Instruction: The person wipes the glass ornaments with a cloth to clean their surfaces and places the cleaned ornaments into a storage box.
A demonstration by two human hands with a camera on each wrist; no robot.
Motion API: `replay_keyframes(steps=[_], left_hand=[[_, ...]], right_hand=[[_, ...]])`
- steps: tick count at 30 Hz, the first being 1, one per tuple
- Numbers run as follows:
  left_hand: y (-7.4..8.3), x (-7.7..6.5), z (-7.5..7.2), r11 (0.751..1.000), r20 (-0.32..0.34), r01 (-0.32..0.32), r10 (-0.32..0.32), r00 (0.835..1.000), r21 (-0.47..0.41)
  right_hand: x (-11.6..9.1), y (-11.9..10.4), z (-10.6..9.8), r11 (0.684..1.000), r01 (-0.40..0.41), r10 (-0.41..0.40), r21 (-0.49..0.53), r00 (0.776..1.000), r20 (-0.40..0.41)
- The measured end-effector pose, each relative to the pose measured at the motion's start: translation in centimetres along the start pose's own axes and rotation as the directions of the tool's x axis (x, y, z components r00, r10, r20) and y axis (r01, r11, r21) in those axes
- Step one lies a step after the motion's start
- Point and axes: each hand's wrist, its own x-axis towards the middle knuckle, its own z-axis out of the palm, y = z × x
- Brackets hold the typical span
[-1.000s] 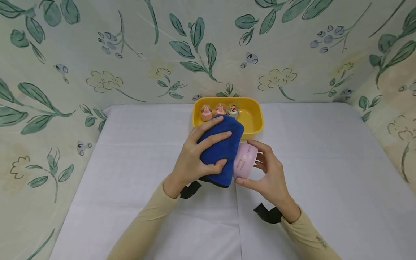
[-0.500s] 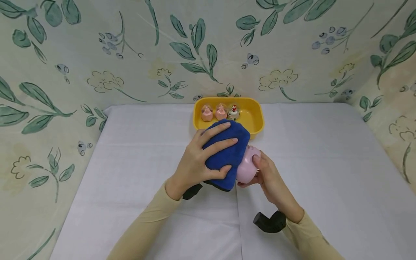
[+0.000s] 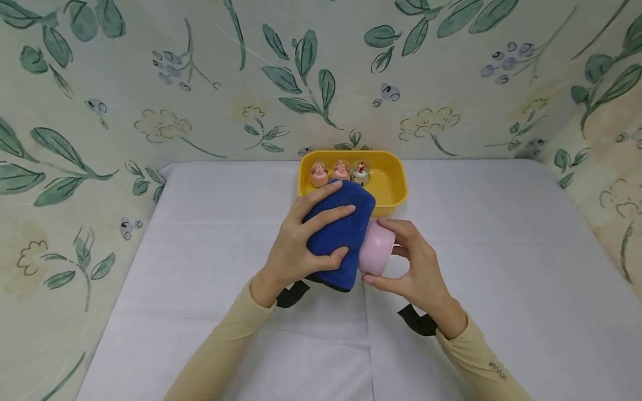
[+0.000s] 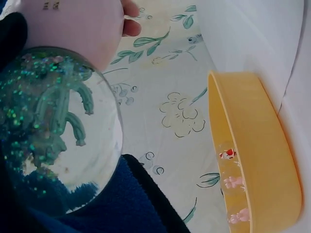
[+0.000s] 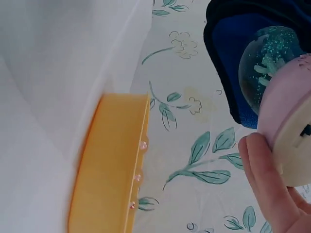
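Note:
A snow globe with a pink base (image 3: 377,248) is held sideways between my two hands. Its clear dome (image 4: 92,131), with green cactus-like figures and glitter inside, shows in the left wrist view. Over the dome my left hand (image 3: 306,239) holds a blue cloth (image 3: 338,231) with dark edging, fingers spread and bent across it. My right hand (image 3: 418,264) grips the pink base from the right, thumb below and fingers above. The cream underside (image 5: 296,145) of the base, with a small black switch, faces the right wrist camera.
Just beyond the hands stands a yellow tray (image 3: 393,189). Along its left part sit three small globes: two pink ones (image 3: 319,174) and one white and red (image 3: 360,173). A white cloth (image 3: 225,223) covers the table, and a leaf-patterned curtain (image 3: 210,111) hangs behind.
The right hand turns the snow globe's base back and forth against the cloth. The left hand with the cloth shifts right, then back left. The tray stays put.

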Motion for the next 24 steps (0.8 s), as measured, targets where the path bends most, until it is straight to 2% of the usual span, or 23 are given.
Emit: replay_keyframes(steps=[2,5,6,8,10,12,13,15,16,17,19,22,23,24], left_hand=[[0.0,-0.1,0.1,1.000,0.009,-0.010,0.010,1.000,0.020],[0.0,-0.2,0.2,0.998,0.029,-0.031,0.029,0.999,0.060],[0.0,-0.3,0.2,0.996,0.037,-0.038,0.035,0.999,0.078],[0.1,-0.3,0.3,0.991,0.049,-0.056,0.050,0.998,0.120],[0.2,-0.3,0.4,0.985,0.061,-0.073,0.064,0.996,0.159],[0.3,-0.3,0.5,0.979,0.069,-0.090,0.078,0.995,0.183],[0.4,-0.3,0.5,0.977,0.071,-0.095,0.083,0.994,0.190],[0.3,-0.3,0.5,0.977,0.068,-0.098,0.086,0.994,0.188],[0.3,-0.3,0.5,0.979,0.063,-0.094,0.084,0.994,0.180],[0.3,-0.3,0.4,0.983,0.054,-0.085,0.077,0.996,0.162],[0.3,-0.2,0.2,0.993,0.029,-0.054,0.051,0.998,0.109],[0.3,-0.1,-0.1,1.000,0.000,-0.012,0.012,1.000,0.025],[0.2,-0.1,-0.1,1.000,-0.003,-0.003,0.003,1.000,0.002],[0.2,-0.1,-0.2,1.000,-0.003,0.004,-0.004,1.000,-0.013]], right_hand=[[-0.1,0.2,0.3,0.998,-0.009,0.011,0.055,0.999,-0.031],[-0.3,0.1,0.7,0.974,-0.098,0.109,0.205,0.993,-0.044],[-0.3,0.0,0.8,0.951,-0.138,0.154,0.275,0.987,-0.038],[-0.3,-0.2,1.0,0.884,-0.227,0.254,0.410,0.967,-0.013],[-0.3,-0.3,1.1,0.798,-0.316,0.354,0.512,0.935,0.026],[-0.2,-0.4,1.0,0.728,-0.390,0.422,0.564,0.903,0.080],[-0.2,-0.4,0.9,0.706,-0.417,0.442,0.572,0.891,0.104],[-0.2,-0.5,0.7,0.695,-0.447,0.445,0.564,0.883,0.152],[-0.2,-0.5,0.5,0.700,-0.453,0.430,0.552,0.885,0.181],[-0.2,-0.6,0.3,0.729,-0.446,0.403,0.519,0.893,0.201],[-0.3,-0.7,0.0,0.812,-0.398,0.335,0.427,0.917,0.217],[-0.3,-0.7,-0.5,0.949,-0.232,0.189,0.214,0.961,0.201],[-0.2,-0.6,-0.5,0.980,-0.154,0.130,0.126,0.976,0.176],[-0.1,-0.5,-0.5,0.995,-0.089,0.080,0.054,0.985,0.153]])
